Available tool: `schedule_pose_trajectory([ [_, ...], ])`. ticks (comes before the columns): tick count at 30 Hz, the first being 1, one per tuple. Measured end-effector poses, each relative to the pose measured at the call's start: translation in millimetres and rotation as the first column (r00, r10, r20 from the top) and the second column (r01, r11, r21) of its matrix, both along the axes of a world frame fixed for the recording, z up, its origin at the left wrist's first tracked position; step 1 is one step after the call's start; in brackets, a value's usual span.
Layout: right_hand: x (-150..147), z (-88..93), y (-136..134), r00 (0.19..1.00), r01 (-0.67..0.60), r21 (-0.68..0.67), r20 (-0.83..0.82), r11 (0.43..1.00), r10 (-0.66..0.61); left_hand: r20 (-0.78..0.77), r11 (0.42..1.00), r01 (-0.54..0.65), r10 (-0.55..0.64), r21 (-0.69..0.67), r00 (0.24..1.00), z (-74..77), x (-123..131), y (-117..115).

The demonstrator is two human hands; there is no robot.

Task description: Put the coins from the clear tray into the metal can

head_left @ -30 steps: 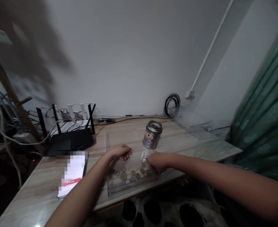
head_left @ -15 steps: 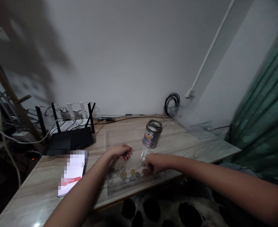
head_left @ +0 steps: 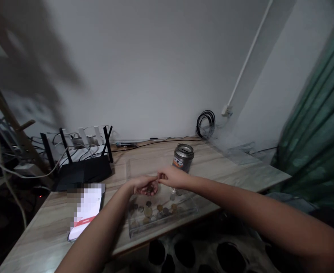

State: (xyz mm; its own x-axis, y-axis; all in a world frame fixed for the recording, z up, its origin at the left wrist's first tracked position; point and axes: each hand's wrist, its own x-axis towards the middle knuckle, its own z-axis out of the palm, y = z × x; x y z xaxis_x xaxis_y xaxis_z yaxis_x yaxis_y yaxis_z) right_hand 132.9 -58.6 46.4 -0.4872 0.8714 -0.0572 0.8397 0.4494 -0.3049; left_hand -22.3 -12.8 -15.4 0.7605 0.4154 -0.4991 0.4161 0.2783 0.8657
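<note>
My left hand (head_left: 144,184) is cupped palm up over the clear tray (head_left: 130,232), its fingers curled round several coins (head_left: 150,189). My right hand (head_left: 173,177) meets it at the fingertips, thumb and fingers pinched together. Whatever that pinch holds is too small to make out. Below both hands, several loose coins (head_left: 148,211) of silver and gold colour lie spread in the tray, mostly along its near side. A metal tin (head_left: 184,151) with a slotted lid and printed label stands upright just behind my right hand, which hides its lower part.
At the left are a black router (head_left: 84,172) with antennas and a lit phone (head_left: 88,206) lying on the wooden desk (head_left: 41,231). Coiled black cable (head_left: 206,124) leans on the wall at the back. A green curtain (head_left: 311,132) hangs at the right.
My right hand has moved up and left from the coins at the tray's right side to my left hand. The left hand has stayed nearly in place, its palm turned more upward.
</note>
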Motion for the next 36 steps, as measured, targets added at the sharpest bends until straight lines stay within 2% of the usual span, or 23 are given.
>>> schedule_pose_trajectory([
  [3,26.1,-10.9,-8.5,0.984,-0.087,-0.198,0.138,0.976,0.116,-0.044,0.999,0.017,-0.016,0.033,0.999,2.6,-0.3,0.0],
  [6,49.3,-23.5,-23.0,0.962,-0.175,-0.361,0.134,0.916,0.237,-0.017,0.997,-0.034,0.035,0.076,0.999,4.2,0.5,-0.3],
  [9,56.7,-29.4,-32.4,0.970,-0.161,-0.372,0.113,0.914,0.216,0.024,0.992,-0.055,0.052,0.117,0.998,4.2,0.8,-0.6],
  [14,50.3,-29.9,-33.0,0.974,-0.100,-0.391,0.150,0.915,0.171,0.013,0.986,-0.079,0.078,0.147,0.997,1.1,1.5,0.2],
  [17,46.4,-32.7,-29.7,0.984,-0.129,-0.450,0.050,0.884,0.169,0.004,0.981,-0.116,0.117,0.153,0.993,-2.5,2.7,2.6],
  [19,40.4,-34.9,-24.7,0.993,-0.110,-0.461,-0.022,0.880,0.113,-0.024,0.985,-0.125,0.128,0.115,0.991,-4.9,3.3,3.8],
  [22,23.0,-34.4,-12.1,0.983,-0.057,-0.377,-0.184,0.925,-0.015,-0.063,0.998,-0.067,0.067,0.001,0.996,-6.6,2.5,4.0],
  [25,2.2,-28.3,-2.0,0.921,0.090,-0.124,-0.368,0.988,-0.130,-0.028,0.996,-0.019,0.016,-0.087,0.999,-5.7,0.6,3.8],
  [27,-8.6,-24.3,-1.9,0.916,0.132,0.034,-0.386,0.991,-0.109,-0.007,0.992,-0.064,0.064,-0.112,0.998,-4.3,-0.4,5.2],
  [29,-16.8,-23.8,-6.5,0.953,-0.035,0.059,-0.298,0.998,0.051,0.013,0.977,-0.168,0.171,-0.135,0.985,-2.6,-1.3,8.6],
  [32,-27.3,-31.9,-14.4,0.932,-0.345,-0.101,-0.154,0.933,0.328,0.100,0.898,-0.382,0.410,-0.219,0.906,-0.8,-3.8,16.8],
  [34,-34.1,-40.8,-16.4,0.913,-0.407,-0.195,-0.113,0.892,0.392,0.167,0.822,-0.503,0.553,-0.266,0.816,-0.7,-6.0,22.0],
  [36,-39.9,-48.2,-16.2,0.902,-0.431,-0.251,-0.088,0.867,0.423,0.208,0.777,-0.567,0.624,-0.274,0.754,-1.5,-7.7,25.3],
])
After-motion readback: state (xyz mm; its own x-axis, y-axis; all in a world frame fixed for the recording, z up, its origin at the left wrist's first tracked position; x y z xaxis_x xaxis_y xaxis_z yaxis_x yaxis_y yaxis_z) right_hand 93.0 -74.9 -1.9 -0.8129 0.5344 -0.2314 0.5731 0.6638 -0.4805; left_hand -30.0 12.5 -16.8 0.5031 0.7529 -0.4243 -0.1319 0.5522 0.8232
